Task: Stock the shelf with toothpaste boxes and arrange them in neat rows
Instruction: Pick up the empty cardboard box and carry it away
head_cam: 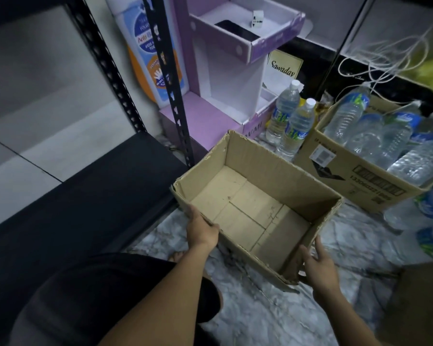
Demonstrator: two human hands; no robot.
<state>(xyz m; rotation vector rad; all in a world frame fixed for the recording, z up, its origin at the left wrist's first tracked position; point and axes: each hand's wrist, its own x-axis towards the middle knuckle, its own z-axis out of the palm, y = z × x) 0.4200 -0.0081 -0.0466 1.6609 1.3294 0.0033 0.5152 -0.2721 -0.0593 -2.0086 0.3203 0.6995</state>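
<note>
Dark shelf [85, 196] lies left of the empty carton [273, 161]; no toothpaste boxes are visible in either. Left hand [203, 231] grips the carton's near-left rim, its fingers hidden; right hand [319, 265] presses the near-right corner, fingers spread. Best handled with even pressure from both sides; carton level; shelf front unobstructed.

The cardboard box [273, 158] is showing matt, rough brown paperboard, fraying along its rims. Left of it, the black metal shelf post [170, 96] is looking matt. Behind it, clear plastic water bottles [295, 131] are shining glossily. Beneath it, the marble-veined floor [260, 318] is looking smooth.
</note>
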